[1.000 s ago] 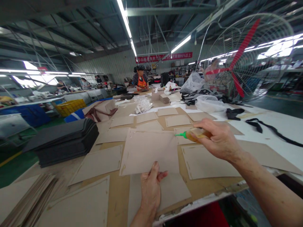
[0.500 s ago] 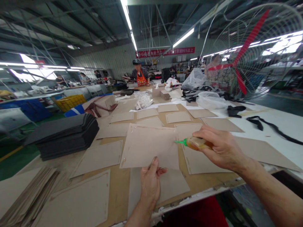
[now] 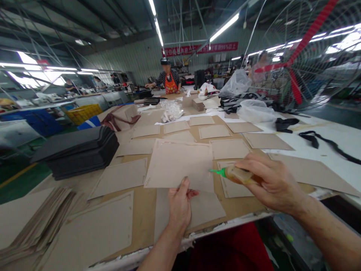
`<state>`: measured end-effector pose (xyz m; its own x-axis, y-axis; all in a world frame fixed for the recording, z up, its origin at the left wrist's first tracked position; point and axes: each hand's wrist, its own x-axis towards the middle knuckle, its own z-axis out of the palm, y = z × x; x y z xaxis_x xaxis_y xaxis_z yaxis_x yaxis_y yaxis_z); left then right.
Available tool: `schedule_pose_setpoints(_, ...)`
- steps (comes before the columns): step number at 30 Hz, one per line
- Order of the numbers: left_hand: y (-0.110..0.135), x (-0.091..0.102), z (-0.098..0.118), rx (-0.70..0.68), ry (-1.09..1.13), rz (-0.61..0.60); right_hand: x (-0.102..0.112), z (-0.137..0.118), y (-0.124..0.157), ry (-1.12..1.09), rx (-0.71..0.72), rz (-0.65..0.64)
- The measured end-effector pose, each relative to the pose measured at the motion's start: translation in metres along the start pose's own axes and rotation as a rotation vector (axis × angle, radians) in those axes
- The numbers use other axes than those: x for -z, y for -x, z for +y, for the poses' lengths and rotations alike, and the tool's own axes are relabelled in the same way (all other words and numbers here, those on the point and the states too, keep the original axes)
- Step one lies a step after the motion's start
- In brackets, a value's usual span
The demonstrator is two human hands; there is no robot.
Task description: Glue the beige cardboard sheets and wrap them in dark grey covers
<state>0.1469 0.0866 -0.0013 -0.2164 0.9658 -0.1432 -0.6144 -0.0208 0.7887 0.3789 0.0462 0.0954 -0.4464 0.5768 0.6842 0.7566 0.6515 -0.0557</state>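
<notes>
My left hand pinches the near edge of a beige rectangular sheet, thumb on top, holding it tilted above the table. Thin lines of glue show along the far edge and the left side of this sheet. In my right hand is a glue bottle with amber contents and a green nozzle. The nozzle tip points left at the sheet's right edge; whether it touches is hard to tell. Under the held sheet lies another beige sheet.
More beige sheets cover the worktable, several with glue lines. At left stand a stack of black sheets and a fanned pile of beige sheets. Black straps, plastic bags and a large fan are at right. A person stands across the table.
The view has tilted slightly downward or shifted. The bottle's nozzle stays near the right edge of the sheet, a little lower along it. Both hands keep their holds.
</notes>
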Motion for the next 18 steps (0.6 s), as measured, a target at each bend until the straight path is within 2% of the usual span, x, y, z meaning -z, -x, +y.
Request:
schedule_pose_setpoints(5, -0.001, 0.0, -0.001, -0.015, -0.012, 0.036, -0.001, -0.007, 0.006, -0.093, 0.023, -0.124)
schedule_pose_setpoints(9, -0.002, -0.001, 0.0, -0.016, -0.022, 0.019, -0.003, -0.013, 0.012, -0.087, 0.004, -0.076)
schedule_pose_setpoints(13, -0.001, -0.002, 0.001, -0.015, -0.033, 0.056, -0.004, -0.016, 0.018, -0.157, 0.01, -0.121)
schedule_pose_setpoints(18, -0.004, -0.002, -0.001, -0.026, -0.059, 0.056, -0.007, -0.01, 0.021, -0.217, -0.023, -0.07)
